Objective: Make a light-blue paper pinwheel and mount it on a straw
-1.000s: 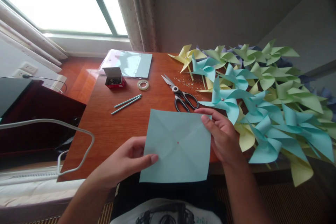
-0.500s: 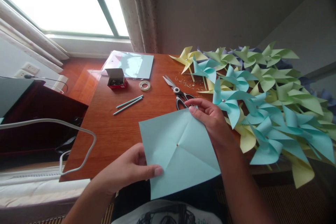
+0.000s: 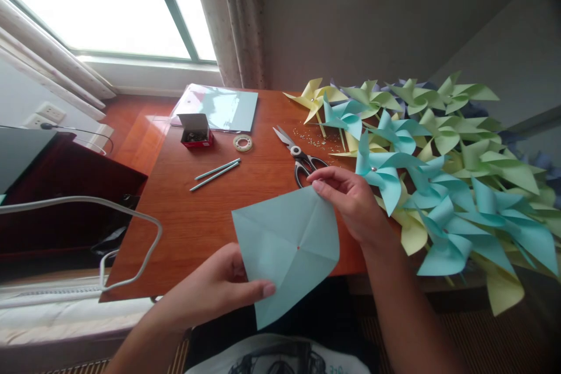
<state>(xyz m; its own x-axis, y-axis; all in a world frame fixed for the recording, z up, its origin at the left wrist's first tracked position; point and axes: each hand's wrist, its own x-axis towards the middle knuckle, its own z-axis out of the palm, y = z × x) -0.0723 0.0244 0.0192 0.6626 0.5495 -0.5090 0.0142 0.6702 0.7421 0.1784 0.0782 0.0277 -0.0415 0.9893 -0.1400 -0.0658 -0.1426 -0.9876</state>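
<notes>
Over the near table edge [image 3: 144,280], the blue paper square [image 3: 284,245] hangs tilted. Left hand [image 3: 219,286] pinches its lower-left edge; right hand [image 3: 350,198] pinches the far corner, apparently curling it toward the centre dot.

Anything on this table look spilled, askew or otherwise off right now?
Yes: tiny silvery bits lie scattered loose on the wooden table, between the open scissors and the pinwheel pile. The small red box stands open. The blue paper square, held by both hands, hangs over the table's near edge.
</notes>
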